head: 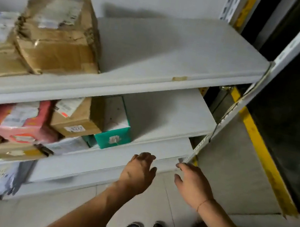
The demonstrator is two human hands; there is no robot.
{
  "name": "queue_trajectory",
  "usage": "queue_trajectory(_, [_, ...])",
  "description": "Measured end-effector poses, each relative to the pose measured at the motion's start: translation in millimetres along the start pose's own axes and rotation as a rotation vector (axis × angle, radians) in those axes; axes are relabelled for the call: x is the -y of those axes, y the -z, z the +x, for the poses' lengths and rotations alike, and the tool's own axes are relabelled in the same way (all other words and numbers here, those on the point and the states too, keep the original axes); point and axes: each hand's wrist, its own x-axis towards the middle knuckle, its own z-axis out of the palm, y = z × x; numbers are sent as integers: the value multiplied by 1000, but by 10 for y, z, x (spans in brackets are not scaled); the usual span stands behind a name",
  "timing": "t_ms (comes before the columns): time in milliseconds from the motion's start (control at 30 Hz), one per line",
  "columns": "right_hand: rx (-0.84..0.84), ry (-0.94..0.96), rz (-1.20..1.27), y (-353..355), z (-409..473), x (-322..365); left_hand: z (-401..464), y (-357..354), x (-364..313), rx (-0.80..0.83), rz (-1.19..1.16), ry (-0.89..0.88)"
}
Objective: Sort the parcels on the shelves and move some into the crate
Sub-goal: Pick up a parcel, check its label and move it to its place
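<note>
In front of the white metal shelves (149,86), both my hands are out and carrying nothing: left hand (139,170) and right hand (192,183) each with a wide, relaxed grip. On the upper shelf sits a battered brown cardboard box (60,33). Below it, a pink parcel (21,123), a labelled brown carton (76,118) and a teal-and-white box (114,125) crowd together.
</note>
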Motion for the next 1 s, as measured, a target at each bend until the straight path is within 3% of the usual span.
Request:
queue_trajectory(300, [113,358,-23,233,834,1098,-264,652,524,-467,-187,415])
queue_trajectory(433, [133,449,183,257,996,1698,-429,858,843,-703,-326,526])
queue_trajectory(533, [292,365,440,205,1076,2183,-487,1014,1067,-820,-438,596])
queue_trajectory(700, [554,-7,890,117,1215,2906,-445,1174,1255,-856,-558,602])
queue_trajectory(833, [605,-50,963,12,1288,3147,-462,1145,1336,-893,-651,561])
queue_trajectory(1000, [512,-42,1046,101,1287,2921,-538,1164,1415,-907,-796,500])
